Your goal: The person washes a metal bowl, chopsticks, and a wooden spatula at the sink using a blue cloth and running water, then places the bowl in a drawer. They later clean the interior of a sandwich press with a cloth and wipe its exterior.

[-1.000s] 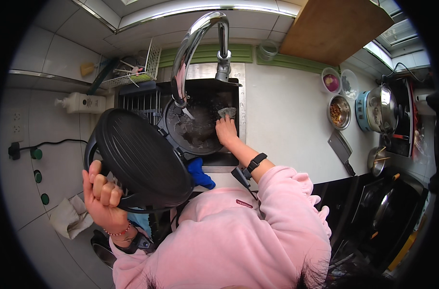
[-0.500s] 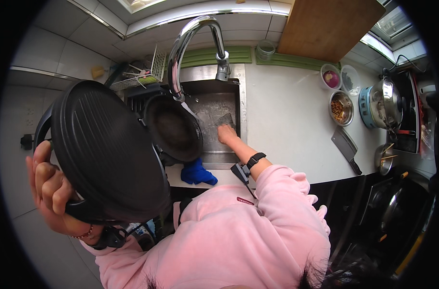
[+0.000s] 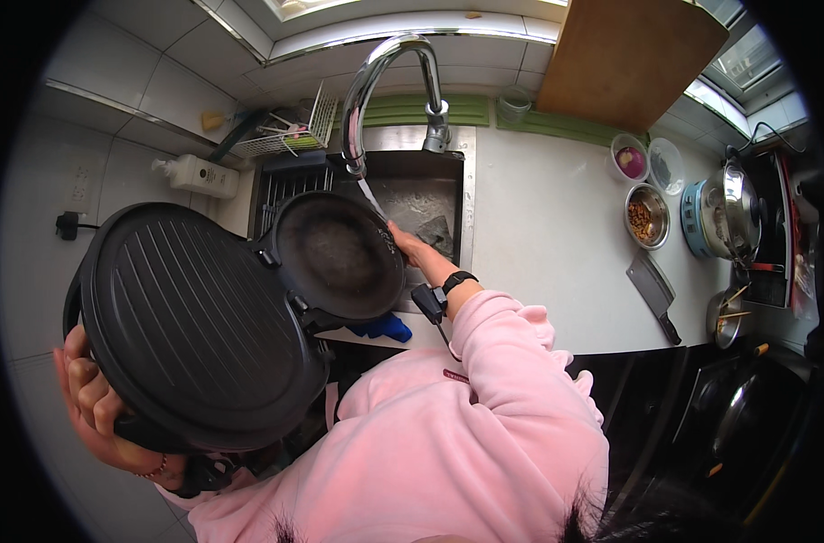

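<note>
A large black hinged double pan (image 3: pixel 195 308) is spread open at the left, its ridged round half facing up and its smooth round half (image 3: pixel 340 258) over the sink. My left hand (image 3: pixel 94 398) is wrapped around the handle at the ridged half's left edge. At the smooth half's right rim, my right hand (image 3: pixel 412 249) grips the edge, some fingers hidden beneath it. Water runs from the chrome faucet (image 3: pixel 376 77) onto that rim. A dark grey scrubbing cloth (image 3: pixel 437 235) lies in the sink (image 3: pixel 468 204), just beyond my right hand.
A blue cloth (image 3: pixel 389 328) sits at the front counter edge under the pan. To the right are a cleaver (image 3: pixel 653 294), a steel bowl of brown food (image 3: pixel 647 217) and a clear-lidded pot (image 3: pixel 733 213). A white pump bottle (image 3: pixel 199 176) and wire rack (image 3: pixel 294 136) stand at the left.
My right hand has left the grey cloth in the sink and come to the pan's rim. The double pan has tilted and shifted right, toward the running water.
</note>
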A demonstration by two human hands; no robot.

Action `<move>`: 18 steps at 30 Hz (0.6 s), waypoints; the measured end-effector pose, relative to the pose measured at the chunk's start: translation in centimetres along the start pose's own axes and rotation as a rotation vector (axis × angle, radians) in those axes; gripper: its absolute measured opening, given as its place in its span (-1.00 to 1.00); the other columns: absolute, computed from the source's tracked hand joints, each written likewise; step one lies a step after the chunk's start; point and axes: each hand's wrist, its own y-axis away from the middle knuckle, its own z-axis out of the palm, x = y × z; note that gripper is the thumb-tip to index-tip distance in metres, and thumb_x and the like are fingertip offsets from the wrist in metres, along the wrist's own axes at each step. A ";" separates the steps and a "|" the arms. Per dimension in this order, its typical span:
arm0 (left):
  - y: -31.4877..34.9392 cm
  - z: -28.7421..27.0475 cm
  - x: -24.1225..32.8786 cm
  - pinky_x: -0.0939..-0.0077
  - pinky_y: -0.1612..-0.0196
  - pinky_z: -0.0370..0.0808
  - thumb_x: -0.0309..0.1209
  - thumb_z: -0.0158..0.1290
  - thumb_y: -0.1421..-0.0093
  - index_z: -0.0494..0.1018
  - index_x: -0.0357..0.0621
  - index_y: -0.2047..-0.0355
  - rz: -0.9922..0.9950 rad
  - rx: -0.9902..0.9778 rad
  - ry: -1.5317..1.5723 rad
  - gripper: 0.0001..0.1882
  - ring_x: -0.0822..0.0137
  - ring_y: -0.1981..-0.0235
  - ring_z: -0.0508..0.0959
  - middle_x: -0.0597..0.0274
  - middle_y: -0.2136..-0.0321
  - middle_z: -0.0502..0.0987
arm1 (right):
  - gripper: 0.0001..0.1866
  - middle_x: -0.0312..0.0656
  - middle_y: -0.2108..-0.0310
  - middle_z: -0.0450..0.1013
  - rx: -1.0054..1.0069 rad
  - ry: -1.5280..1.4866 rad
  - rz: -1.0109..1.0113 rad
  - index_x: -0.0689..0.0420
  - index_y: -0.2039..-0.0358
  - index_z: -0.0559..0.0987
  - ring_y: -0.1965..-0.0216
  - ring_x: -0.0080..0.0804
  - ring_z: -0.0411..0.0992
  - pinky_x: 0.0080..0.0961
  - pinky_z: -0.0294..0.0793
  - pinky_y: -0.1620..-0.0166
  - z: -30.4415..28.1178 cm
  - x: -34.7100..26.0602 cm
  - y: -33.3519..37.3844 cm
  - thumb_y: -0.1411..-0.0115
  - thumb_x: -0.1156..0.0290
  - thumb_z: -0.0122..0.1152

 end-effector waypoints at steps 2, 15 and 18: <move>1.5 -0.2 0.2 0.81 0.87 0.05 -0.34 -0.39 -0.34 0.05 0.04 0.49 0.060 0.045 -0.121 -0.78 0.69 0.90 0.05 0.51 0.82 0.07 | -0.34 -0.15 0.14 0.48 -0.034 0.012 -0.059 0.10 0.01 0.46 0.09 -0.36 0.43 -0.37 0.43 0.04 0.0 -0.2 0.0 -0.24 -0.21 -0.27; 9.0 -5.9 4.8 0.75 0.76 -0.11 -0.28 -0.43 -0.39 0.02 -0.01 0.41 0.179 0.299 -0.225 -0.78 0.71 0.80 -0.13 0.54 0.73 -0.10 | -0.40 0.03 0.13 0.47 0.264 0.593 -0.266 0.34 0.15 0.51 0.10 -0.20 0.41 -0.30 0.30 0.04 -3.1 -1.6 2.0 -0.28 -0.01 -0.22; 9.5 -7.2 4.4 0.74 0.77 -0.15 -0.27 -0.43 -0.39 0.02 -0.02 0.41 0.152 0.311 -0.241 -0.79 0.70 0.81 -0.13 0.53 0.76 -0.09 | -0.33 0.05 0.11 0.46 0.232 0.718 -0.145 0.26 0.15 0.54 0.07 -0.10 0.41 -0.31 0.30 0.02 -3.4 -1.6 2.3 -0.23 -0.14 -0.22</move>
